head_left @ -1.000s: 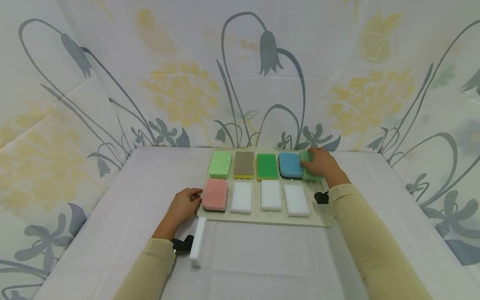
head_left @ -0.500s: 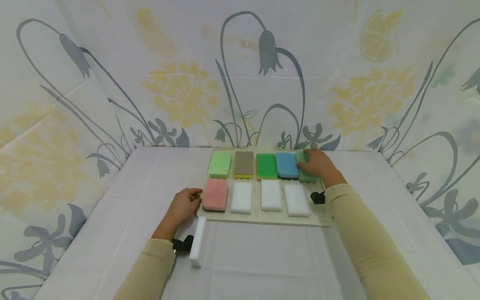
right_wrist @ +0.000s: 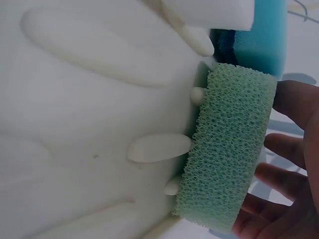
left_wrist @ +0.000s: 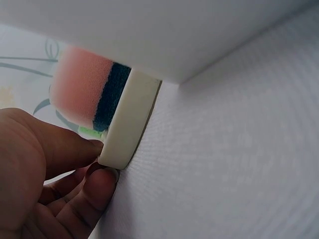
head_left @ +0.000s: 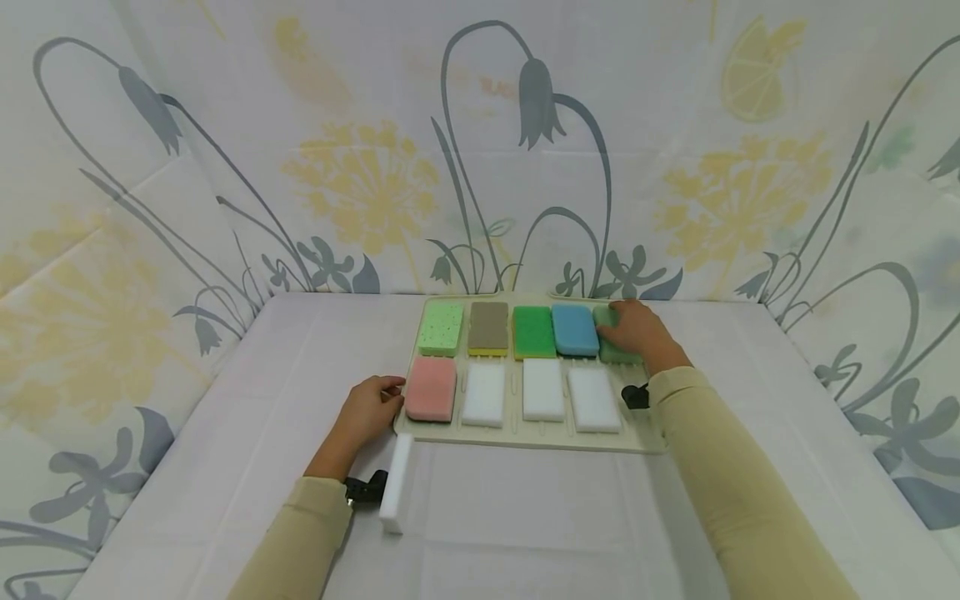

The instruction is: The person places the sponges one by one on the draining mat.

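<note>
My left hand point(head_left: 369, 410) pinches the front left rim of a cream tray point(head_left: 480, 437). In the left wrist view, the thumb lies on the rim's upper side and a finger below it. Just inside that rim lies a pink sponge point(head_left: 431, 388) with a dark scouring layer point(left_wrist: 113, 94). At the back right, my right hand point(head_left: 639, 332) rests on a pale green, open-pored sponge point(right_wrist: 227, 149). Its thumb and fingers spread over the top face, partly covering the sponge in the head view. A blue sponge point(head_left: 575, 331) sits directly left of it.
The back row also holds a speckled light green sponge point(head_left: 441, 328), a grey-brown one point(head_left: 488, 326) and a green one point(head_left: 534, 332). Three white sponges point(head_left: 483, 393) fill the front row's middle. Another white block point(head_left: 396, 483) stands on edge beside my left wrist. Patterned cloth point(head_left: 480, 167) rises behind.
My right hand has shifted slightly left, and the pale green and blue sponges with it, narrowing the space beside the green sponge. My left hand has stayed at the tray rim.
</note>
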`<state>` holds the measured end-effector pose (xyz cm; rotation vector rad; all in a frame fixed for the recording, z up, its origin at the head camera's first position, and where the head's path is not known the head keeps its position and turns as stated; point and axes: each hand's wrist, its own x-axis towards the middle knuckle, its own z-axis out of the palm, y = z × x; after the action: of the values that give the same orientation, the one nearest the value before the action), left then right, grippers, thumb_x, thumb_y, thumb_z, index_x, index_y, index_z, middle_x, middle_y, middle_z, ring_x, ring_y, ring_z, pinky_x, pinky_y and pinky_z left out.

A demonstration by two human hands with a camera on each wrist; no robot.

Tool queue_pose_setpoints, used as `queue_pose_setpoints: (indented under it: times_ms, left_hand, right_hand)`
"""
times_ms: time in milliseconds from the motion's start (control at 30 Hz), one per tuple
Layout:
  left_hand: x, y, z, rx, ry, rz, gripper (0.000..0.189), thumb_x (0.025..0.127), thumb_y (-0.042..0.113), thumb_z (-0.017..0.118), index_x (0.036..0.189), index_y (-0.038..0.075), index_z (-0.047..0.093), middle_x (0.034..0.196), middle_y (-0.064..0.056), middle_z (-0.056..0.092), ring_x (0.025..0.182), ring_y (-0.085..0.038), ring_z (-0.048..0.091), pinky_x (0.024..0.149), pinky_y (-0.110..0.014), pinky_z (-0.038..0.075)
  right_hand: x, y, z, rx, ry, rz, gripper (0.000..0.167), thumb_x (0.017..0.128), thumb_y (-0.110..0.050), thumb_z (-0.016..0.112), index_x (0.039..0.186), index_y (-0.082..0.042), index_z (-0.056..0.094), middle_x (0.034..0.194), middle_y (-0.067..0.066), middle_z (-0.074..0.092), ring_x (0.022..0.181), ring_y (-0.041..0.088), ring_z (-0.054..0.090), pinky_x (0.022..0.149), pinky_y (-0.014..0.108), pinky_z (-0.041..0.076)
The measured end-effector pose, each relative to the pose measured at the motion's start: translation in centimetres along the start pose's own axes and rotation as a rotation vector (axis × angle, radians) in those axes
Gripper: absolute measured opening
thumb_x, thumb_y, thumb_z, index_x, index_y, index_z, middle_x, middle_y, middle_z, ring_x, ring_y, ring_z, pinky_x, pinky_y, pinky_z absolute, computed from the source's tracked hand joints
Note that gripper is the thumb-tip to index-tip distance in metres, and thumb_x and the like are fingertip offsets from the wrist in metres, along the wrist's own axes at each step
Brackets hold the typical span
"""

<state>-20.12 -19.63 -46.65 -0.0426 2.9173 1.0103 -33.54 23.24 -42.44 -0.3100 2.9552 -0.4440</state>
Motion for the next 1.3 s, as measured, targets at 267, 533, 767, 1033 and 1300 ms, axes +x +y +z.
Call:
queue_pose_setpoints:
  times_ms: [267, 533, 767, 1033, 1300]
  left_hand:
    - [0.0, 0.0, 0.0, -0.010, 0.004, -0.005, 0.037, 0.093, 0.015, 0.058, 0.128, 0.003, 0.062, 0.110, -0.013, 0.066, 0.102, -0.027, 0.063, 0.084, -0.043, 0.052]
    - [-0.1, 0.1, 0.0, 0.001, 0.001, 0.005, 0.038, 0.093, 0.015, 0.058, 0.128, 0.002, 0.061, 0.110, -0.014, 0.066, 0.103, -0.028, 0.063, 0.086, -0.044, 0.051]
    - [-0.1, 0.0, 0.0, 0.008, -0.005, 0.011, 0.038, 0.094, 0.015, 0.057, 0.129, 0.002, 0.061, 0.111, -0.014, 0.066, 0.104, -0.029, 0.063, 0.087, -0.045, 0.051]
    - [-0.2, -0.1, 0.0, 0.016, -0.002, 0.028, 0.038, 0.094, 0.015, 0.057, 0.129, 0.002, 0.061, 0.110, -0.014, 0.066, 0.103, -0.029, 0.063, 0.084, -0.044, 0.051]
    - [-0.1, -0.1, 0.0, 0.025, 0.003, 0.050, 0.037, 0.093, 0.014, 0.057, 0.127, 0.000, 0.061, 0.108, -0.015, 0.066, 0.102, -0.030, 0.063, 0.084, -0.045, 0.051]
  right_hand:
    - [0.3, 0.5, 0.6, 0.001, -0.002, 0.011, 0.067, 0.096, -0.035, 0.049, 0.144, 0.009, 0.035, 0.147, 0.035, 0.032, 0.136, 0.051, 0.030, 0.109, 0.061, 0.030]
    - [-1.1, -0.3, -0.2, 0.021, -0.022, 0.027, 0.067, 0.096, -0.035, 0.048, 0.146, 0.007, 0.033, 0.150, 0.036, 0.025, 0.140, 0.050, 0.022, 0.110, 0.063, 0.027]
    - [-1.8, -0.8, -0.4, 0.023, -0.032, 0.011, 0.066, 0.097, -0.036, 0.048, 0.149, 0.001, 0.032, 0.154, 0.033, 0.019, 0.141, 0.050, 0.020, 0.110, 0.064, 0.026]
    - [-3.1, -2.1, -0.8, 0.011, 0.000, -0.002, 0.066, 0.097, -0.036, 0.052, 0.149, -0.001, 0.033, 0.154, 0.033, 0.018, 0.136, 0.055, 0.027, 0.107, 0.065, 0.030]
    - [-4.9, -4.3, -0.6, 0.007, 0.041, -0.065, 0.064, 0.095, -0.038, 0.053, 0.147, -0.003, 0.038, 0.153, 0.029, 0.025, 0.136, 0.052, 0.030, 0.104, 0.064, 0.035]
